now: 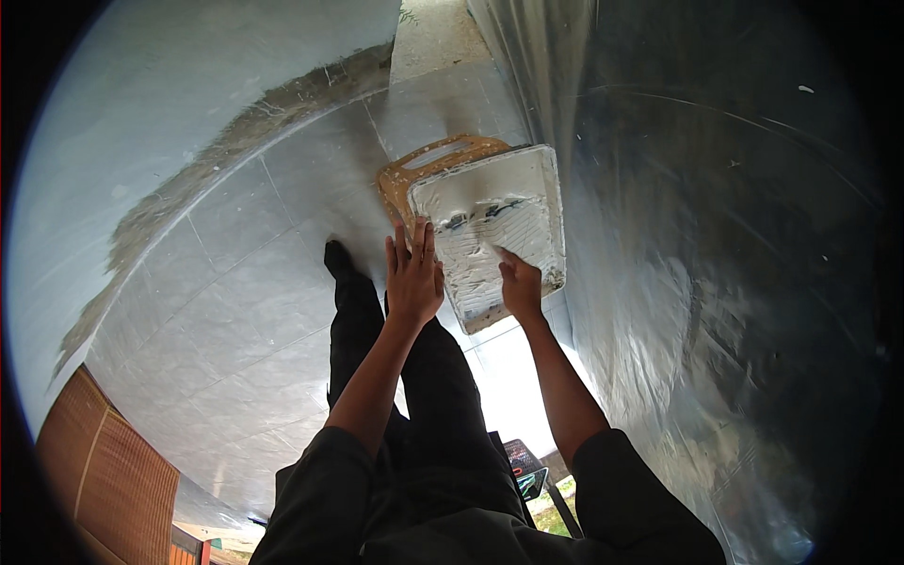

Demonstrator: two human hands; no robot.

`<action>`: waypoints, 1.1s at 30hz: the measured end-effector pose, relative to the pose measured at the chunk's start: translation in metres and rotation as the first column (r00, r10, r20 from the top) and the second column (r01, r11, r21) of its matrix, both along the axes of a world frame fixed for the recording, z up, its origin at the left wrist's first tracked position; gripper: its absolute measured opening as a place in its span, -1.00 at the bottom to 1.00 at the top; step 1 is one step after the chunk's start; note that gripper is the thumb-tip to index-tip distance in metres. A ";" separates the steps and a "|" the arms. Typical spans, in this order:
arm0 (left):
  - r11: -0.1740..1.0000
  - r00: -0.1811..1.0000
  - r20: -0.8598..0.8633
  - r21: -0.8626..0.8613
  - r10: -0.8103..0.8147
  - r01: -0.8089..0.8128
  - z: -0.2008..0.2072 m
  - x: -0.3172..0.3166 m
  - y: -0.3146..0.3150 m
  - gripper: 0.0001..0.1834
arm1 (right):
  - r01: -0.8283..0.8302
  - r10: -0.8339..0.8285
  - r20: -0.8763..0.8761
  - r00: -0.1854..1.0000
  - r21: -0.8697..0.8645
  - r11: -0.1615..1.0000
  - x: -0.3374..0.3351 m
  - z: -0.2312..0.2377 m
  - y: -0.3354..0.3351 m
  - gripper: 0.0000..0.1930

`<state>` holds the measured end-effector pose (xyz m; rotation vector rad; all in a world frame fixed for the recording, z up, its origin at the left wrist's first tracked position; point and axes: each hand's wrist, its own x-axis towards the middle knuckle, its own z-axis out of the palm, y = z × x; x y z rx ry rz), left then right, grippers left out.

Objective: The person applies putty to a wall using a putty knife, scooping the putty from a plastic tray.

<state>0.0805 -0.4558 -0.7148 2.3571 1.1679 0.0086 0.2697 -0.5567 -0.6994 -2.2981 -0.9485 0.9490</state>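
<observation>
A paint tray (539, 179), coated with thick white paint and ribbed on its near half, lies tilted on a tan plastic stool (394, 188) with a slotted top. My left hand (412, 281) is open, its fingers stretched out flat by the tray's left edge; whether it touches the rim I cannot tell. Over the ribbed part, my right hand (522, 285) is closed, with a pale tip pointing from it toward the paint. What the fingers hold, if anything, is too small to make out. Dark streaks show in the paint at the tray's middle.
Shiny plastic sheeting (697, 282) hangs along the right side. Grey tiles make up the floor (245, 245), and a pale wall (188, 113) with a rough unpainted strip curves along the left. A brown slatted panel (118, 461) stands at lower left. My dark shoe (336, 256) is left of the stool.
</observation>
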 end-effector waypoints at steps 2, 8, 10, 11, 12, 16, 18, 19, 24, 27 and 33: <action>0.998 0.998 0.060 -0.054 -0.016 0.020 0.006 0.021 -0.003 -0.24 | 0.378 -0.339 -0.383 0.860 0.028 0.926 0.038 -0.020 -0.023 -0.61; 0.998 0.997 0.075 -0.050 -0.025 0.029 0.029 0.000 0.008 -0.23 | 0.640 -0.436 -0.801 0.411 -0.086 0.763 0.024 0.027 0.007 -0.47; 0.999 0.994 0.104 -0.032 -0.018 0.021 0.045 0.003 0.015 -0.23 | 0.665 -0.299 -0.913 0.277 -0.042 0.745 0.026 0.039 0.006 -0.46; 0.999 0.992 0.126 -0.031 -0.008 0.012 0.055 0.003 0.020 -0.23 | 0.667 -0.278 -0.918 0.282 -0.021 0.745 0.025 0.045 0.006 -0.46; 1.000 0.991 0.136 -0.005 -0.015 0.016 0.066 0.006 0.026 -0.23 | 0.692 -0.225 -0.952 0.206 -0.021 0.722 0.027 0.051 0.005 -0.47; 0.998 0.987 0.162 0.069 0.000 -0.012 0.116 0.007 0.056 -0.26 | 0.720 -0.041 -0.997 0.060 0.015 0.694 0.024 0.089 0.017 -0.47; 0.991 0.982 0.189 0.129 -0.007 -0.018 0.145 0.007 0.073 -0.26 | 0.726 0.042 -0.999 0.009 0.035 0.686 0.020 0.116 0.030 -0.46; 0.990 0.980 0.199 0.138 -0.007 -0.021 0.163 0.009 0.081 -0.26 | 0.728 0.080 -0.997 0.022 0.071 0.682 0.020 0.130 0.034 -0.46; 0.953 0.958 0.284 0.296 -0.028 -0.060 0.244 0.011 0.130 -0.26 | 0.755 0.289 -0.957 0.031 0.212 0.620 0.009 0.223 0.085 -0.56; 0.904 0.932 0.356 0.419 -0.073 -0.089 0.294 0.008 0.165 -0.27 | 0.737 0.398 -0.915 0.066 0.314 0.599 0.003 0.279 0.123 -0.58; 0.774 0.853 0.506 0.589 -0.129 -0.233 0.414 -0.009 0.248 -0.25 | 0.689 0.559 -0.818 0.134 0.482 0.541 -0.010 0.396 0.217 -0.52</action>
